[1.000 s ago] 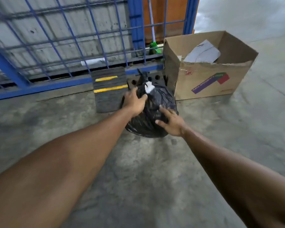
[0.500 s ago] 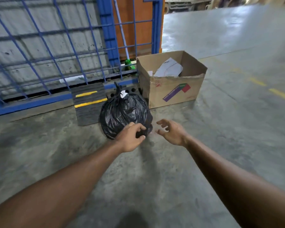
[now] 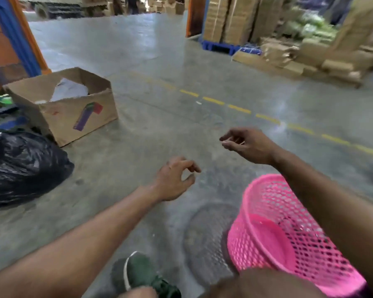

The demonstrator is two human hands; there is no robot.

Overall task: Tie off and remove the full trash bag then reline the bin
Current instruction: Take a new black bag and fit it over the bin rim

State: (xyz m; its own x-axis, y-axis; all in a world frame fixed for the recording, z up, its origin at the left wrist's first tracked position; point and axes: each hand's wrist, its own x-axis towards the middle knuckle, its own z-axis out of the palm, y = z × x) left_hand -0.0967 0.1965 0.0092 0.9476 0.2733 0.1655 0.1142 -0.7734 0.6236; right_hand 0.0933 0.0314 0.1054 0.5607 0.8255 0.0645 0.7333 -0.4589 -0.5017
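Observation:
The tied black trash bag (image 3: pixel 24 166) rests on the concrete floor at the far left, a white scrap showing at its knot. A pink mesh bin (image 3: pixel 289 233) lies tilted at the lower right, its inside bare with no liner. My left hand (image 3: pixel 174 179) hovers over the floor at the centre, fingers loosely curled, holding nothing. Farther right and above the bin's rim, my right hand (image 3: pixel 246 145) is also empty with bent fingers. Both hands are well away from the bag.
An open cardboard box (image 3: pixel 73 117) with paper inside stands behind the bag. A blue and orange rack post (image 3: pixel 15 39) rises at the left. Stacked cartons on a pallet (image 3: pixel 289 39) fill the back right. My green shoe (image 3: pixel 142 274) is at the bottom.
Both hands left the black bag, which stays on the floor. My view swung to the right, bringing the pink bin into sight, and both hands moved that way.

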